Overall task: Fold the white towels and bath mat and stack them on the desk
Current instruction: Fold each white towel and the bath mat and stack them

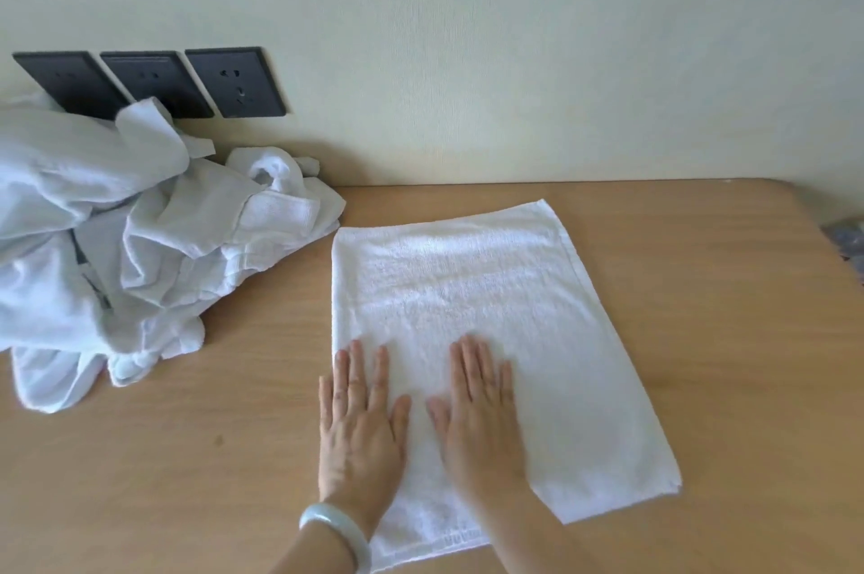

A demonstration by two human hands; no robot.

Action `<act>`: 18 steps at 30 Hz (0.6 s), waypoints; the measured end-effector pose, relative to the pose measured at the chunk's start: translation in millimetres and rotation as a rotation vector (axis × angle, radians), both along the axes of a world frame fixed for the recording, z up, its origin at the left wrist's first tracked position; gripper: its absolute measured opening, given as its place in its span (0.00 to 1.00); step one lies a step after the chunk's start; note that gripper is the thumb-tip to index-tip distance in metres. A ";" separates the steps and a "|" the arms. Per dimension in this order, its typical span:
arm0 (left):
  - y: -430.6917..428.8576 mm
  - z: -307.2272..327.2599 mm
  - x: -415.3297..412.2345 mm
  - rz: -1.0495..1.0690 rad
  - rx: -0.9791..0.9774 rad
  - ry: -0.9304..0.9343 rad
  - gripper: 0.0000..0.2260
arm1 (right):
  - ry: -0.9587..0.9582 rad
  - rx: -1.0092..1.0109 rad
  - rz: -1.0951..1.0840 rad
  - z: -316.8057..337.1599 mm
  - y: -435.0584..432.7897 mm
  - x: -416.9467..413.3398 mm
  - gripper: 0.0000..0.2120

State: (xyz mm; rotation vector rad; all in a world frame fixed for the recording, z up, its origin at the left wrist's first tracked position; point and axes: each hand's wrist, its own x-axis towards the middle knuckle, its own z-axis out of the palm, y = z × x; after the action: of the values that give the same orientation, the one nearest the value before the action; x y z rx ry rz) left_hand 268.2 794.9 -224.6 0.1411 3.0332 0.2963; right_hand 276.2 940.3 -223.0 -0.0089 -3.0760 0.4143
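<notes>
Directly below the head camera, a white towel (491, 293) lies flat on a pale wooden counter (187, 456). It is folded into a rectangle, its far end angled toward the wall. Both hands rest palm-down on its near left part. The left hand (360, 424), with a pale bracelet (336, 531) at the wrist, sits over the towel's left edge. The right hand (481, 414) lies just beside it, further in. Each grip is released: fingers straight, pressing, holding nothing. To the left, apart from the towel, a crumpled pile (117, 222) of white linen sits unfolded against the wall, below three dark sockets (234, 82).

Likely step: smoothing before the next fold. The towel sits skewed to the counter edge, so a fold made now may leave corners mismatched. Pressing on one side only could push wrinkles rightward or slide the cloth on the smooth wood. The loose pile could spill into the stacking space.
</notes>
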 end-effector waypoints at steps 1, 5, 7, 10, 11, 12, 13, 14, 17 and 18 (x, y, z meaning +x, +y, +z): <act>2.7 2.7 0.4 0.003 -0.014 -0.003 0.28 | -0.020 0.007 0.051 -3.0 6.4 3.2 0.29; 7.1 19.7 -22.7 -0.228 -0.096 0.073 0.27 | -0.010 0.019 0.290 -3.0 76.7 6.0 0.25; 8.7 27.3 -44.1 -0.372 -0.165 0.088 0.27 | -0.081 -0.009 0.407 3.1 116.7 1.5 0.23; 6.7 26.2 -66.3 -0.426 -0.240 -0.005 0.32 | -0.070 -0.066 0.306 12.2 141.0 -16.3 0.20; 6.7 22.6 -65.8 -0.392 -0.215 -0.068 0.32 | -0.021 -0.046 0.200 15.3 134.0 -22.4 0.20; 8.0 19.8 -61.2 -0.353 -0.190 -0.100 0.32 | 0.028 -0.016 0.062 18.0 120.0 -26.4 0.21; 10.2 16.5 -53.5 -0.311 -0.162 -0.100 0.32 | 0.050 0.005 -0.068 18.2 101.4 -27.0 0.22; 12.9 17.1 -43.6 -0.247 -0.159 -0.117 0.31 | 0.051 0.005 -0.155 16.3 80.3 -23.5 0.24; 15.9 18.3 -11.5 -0.001 -0.224 -0.180 0.36 | 0.004 0.009 -0.196 0.6 41.7 9.4 0.28; 16.5 25.7 -1.0 0.067 -0.216 -0.214 0.37 | -0.001 0.023 -0.169 -2.7 44.8 22.2 0.28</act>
State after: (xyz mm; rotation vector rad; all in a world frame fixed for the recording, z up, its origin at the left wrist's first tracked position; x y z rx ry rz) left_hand 267.2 811.4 -198.9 -0.0081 2.8359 -0.0123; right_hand 298.3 985.1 -225.7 -0.2656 -3.0488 0.3693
